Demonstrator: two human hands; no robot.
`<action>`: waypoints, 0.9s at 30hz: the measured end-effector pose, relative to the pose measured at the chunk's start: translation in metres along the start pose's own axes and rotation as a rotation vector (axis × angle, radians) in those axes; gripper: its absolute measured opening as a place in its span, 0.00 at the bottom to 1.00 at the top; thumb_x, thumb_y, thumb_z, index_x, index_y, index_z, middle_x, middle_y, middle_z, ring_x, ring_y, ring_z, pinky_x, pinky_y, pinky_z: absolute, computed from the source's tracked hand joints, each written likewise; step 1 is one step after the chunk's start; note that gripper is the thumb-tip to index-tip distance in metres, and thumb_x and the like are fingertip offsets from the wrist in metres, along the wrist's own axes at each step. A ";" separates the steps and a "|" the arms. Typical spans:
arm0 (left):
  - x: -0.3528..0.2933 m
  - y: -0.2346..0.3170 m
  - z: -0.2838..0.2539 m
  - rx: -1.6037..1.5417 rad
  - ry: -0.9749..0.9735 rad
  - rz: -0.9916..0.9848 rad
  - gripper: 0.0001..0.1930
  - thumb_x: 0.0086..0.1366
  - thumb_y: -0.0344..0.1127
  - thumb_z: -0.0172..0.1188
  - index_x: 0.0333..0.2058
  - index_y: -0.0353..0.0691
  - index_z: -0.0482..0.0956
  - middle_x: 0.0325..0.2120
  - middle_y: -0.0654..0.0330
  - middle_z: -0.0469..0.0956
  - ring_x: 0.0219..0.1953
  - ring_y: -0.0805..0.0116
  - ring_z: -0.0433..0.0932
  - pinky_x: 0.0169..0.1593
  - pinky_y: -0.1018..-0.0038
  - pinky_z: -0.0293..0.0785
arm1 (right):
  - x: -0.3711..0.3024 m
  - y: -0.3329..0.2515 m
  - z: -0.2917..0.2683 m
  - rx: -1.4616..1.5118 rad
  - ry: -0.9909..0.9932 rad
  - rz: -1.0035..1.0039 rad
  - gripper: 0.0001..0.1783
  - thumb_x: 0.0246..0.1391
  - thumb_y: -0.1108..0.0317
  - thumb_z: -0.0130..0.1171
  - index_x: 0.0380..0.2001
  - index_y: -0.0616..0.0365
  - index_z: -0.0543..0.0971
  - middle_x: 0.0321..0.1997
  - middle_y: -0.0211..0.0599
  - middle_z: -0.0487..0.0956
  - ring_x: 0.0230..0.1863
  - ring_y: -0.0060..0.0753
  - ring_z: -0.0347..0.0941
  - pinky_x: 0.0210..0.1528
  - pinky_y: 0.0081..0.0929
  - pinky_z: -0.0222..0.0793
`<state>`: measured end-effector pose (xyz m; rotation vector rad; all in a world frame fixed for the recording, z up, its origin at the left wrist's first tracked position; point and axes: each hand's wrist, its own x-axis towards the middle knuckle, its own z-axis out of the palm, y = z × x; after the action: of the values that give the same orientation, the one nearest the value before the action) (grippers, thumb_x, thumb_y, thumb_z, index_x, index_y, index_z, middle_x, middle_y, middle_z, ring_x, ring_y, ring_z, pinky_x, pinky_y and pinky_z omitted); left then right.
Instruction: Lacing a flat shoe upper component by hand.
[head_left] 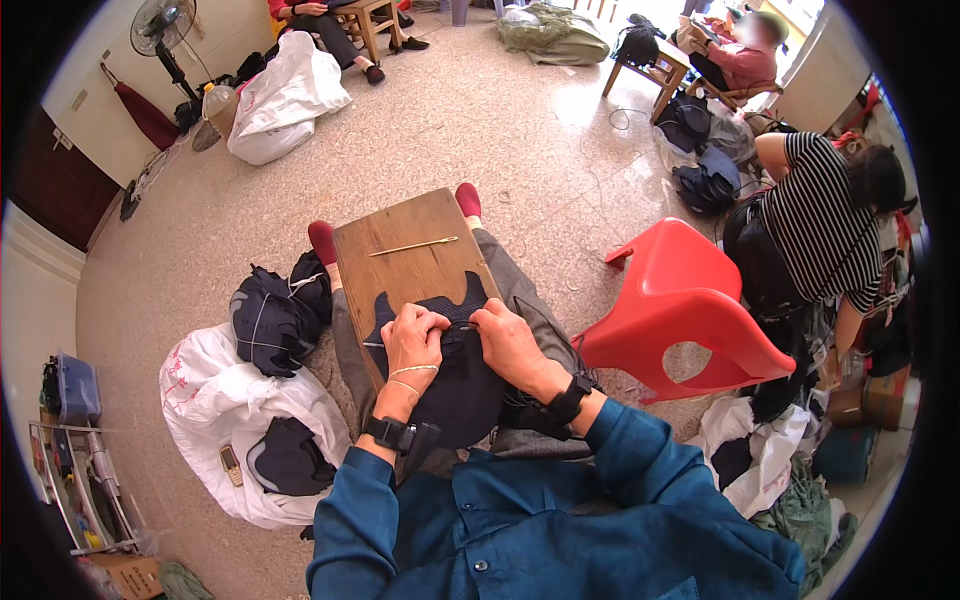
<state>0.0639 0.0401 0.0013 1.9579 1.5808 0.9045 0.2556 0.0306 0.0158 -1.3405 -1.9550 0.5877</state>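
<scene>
Wooden board (405, 262) lies across the person's lap, long axis running away from the body, dark knit fabric piece (455, 385) draped over its near end. Left hand (415, 340) and right hand (507, 340) both pinch the fabric's upper edge, side by side, nearly touching. Thin stick (412, 246) lies crosswise on the board beyond both hands, roughly equally near either.

Both forearms are reaching forward; the left hand (415, 338) is curling its fingers, knuckles up, just beside the pinching right hand (507, 340).

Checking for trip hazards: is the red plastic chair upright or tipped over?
Tipped over: the red plastic chair lies on its side, one leg pointing sideways along the floor.
</scene>
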 end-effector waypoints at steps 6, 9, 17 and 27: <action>0.003 0.008 -0.004 -0.021 -0.070 -0.057 0.09 0.51 0.33 0.73 0.33 0.48 0.85 0.36 0.63 0.76 0.48 0.60 0.76 0.56 0.61 0.60 | 0.002 0.000 0.001 -0.055 -0.056 0.074 0.05 0.56 0.78 0.56 0.36 0.63 0.78 0.39 0.53 0.75 0.42 0.60 0.76 0.45 0.49 0.74; 0.002 0.006 -0.004 -0.041 -0.079 -0.064 0.10 0.50 0.34 0.74 0.33 0.48 0.86 0.37 0.63 0.75 0.48 0.60 0.75 0.57 0.61 0.60 | 0.002 -0.001 0.000 -0.075 -0.075 0.090 0.04 0.56 0.77 0.56 0.35 0.63 0.78 0.38 0.53 0.75 0.42 0.61 0.76 0.45 0.50 0.74; 0.002 0.004 -0.004 -0.036 -0.100 -0.068 0.11 0.50 0.34 0.74 0.34 0.48 0.86 0.38 0.63 0.74 0.49 0.60 0.75 0.58 0.61 0.59 | 0.028 0.014 -0.018 0.161 -0.221 0.133 0.06 0.52 0.75 0.60 0.32 0.65 0.83 0.34 0.54 0.81 0.42 0.58 0.79 0.45 0.46 0.75; -0.003 0.003 0.002 0.027 0.032 0.054 0.12 0.48 0.34 0.75 0.34 0.48 0.86 0.34 0.66 0.73 0.32 0.68 0.74 0.50 0.67 0.66 | 0.013 0.011 -0.007 0.056 -0.102 0.055 0.06 0.54 0.75 0.59 0.33 0.65 0.82 0.35 0.52 0.79 0.42 0.58 0.78 0.45 0.45 0.75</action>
<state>0.0666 0.0367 0.0012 2.0233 1.5720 0.9452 0.2651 0.0463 0.0166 -1.3568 -1.9729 0.7445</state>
